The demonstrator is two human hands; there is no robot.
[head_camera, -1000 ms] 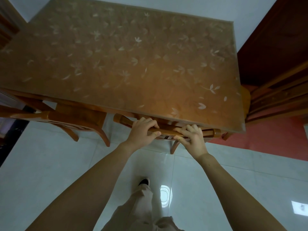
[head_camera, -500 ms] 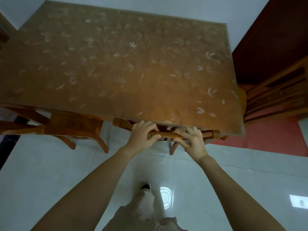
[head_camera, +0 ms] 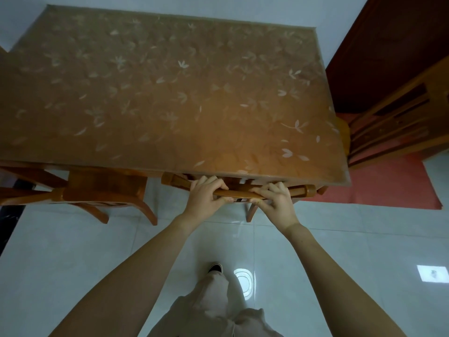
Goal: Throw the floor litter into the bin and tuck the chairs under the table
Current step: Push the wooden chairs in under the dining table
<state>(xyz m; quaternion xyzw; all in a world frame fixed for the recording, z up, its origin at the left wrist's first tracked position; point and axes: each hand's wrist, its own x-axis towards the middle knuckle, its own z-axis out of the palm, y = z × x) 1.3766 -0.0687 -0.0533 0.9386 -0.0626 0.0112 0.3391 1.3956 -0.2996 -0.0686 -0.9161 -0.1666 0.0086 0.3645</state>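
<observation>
A wooden table (head_camera: pixel 170 105) with a leaf-patterned cover fills the upper view. A wooden chair's curved top rail (head_camera: pixel 239 192) sits against the table's near edge; its seat is hidden under the table. My left hand (head_camera: pixel 205 197) grips the rail left of its middle, and my right hand (head_camera: pixel 275 201) grips it on the right. A second wooden chair (head_camera: pixel 102 188) stands to the left, its seat showing in front of the table edge. No litter and no bin are in view.
A dark wooden door (head_camera: pixel 388 45) and a wooden furniture piece (head_camera: pixel 393 127) stand at the right on a red floor strip (head_camera: pixel 393 186). Pale glossy floor tiles (head_camera: pixel 73 251) lie below. My trouser leg and shoe (head_camera: pixel 215 267) show between my arms.
Both hands keep their grip on the chair rail. The rail has slid a little further in, closer under the table edge, and the view has shifted slightly forward.
</observation>
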